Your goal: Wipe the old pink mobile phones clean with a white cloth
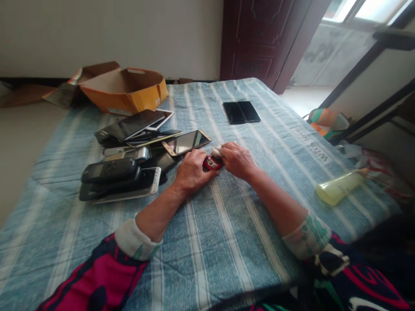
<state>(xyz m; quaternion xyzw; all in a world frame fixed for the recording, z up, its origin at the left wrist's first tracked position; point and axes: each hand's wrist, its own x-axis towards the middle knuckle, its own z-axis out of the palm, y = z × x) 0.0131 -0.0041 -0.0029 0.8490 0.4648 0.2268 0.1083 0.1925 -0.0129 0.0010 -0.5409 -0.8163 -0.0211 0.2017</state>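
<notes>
Between my hands, over the middle of the cloth, is a small red mobile phone [212,163] with silvery keys; part of it is covered by my fingers. My left hand [192,172] is closed around its left side and lower edge. A crumpled white wipe [216,151] is pinched in my right hand [238,159] and touches the phone's upper part. I cannot tell whether the wipe is cloth or paper. Just beyond my left hand lies a gold-framed smartphone [187,142], face up with a glossy screen.
To the left is a loose pile of phones [110,170], with more stacked behind [136,125]. An open orange cardboard box [149,97] stands at the back left. Two black smartphones [241,112] lie side by side farther back. A yellowish bottle [340,186] lies on the right of the striped tablecloth [259,216].
</notes>
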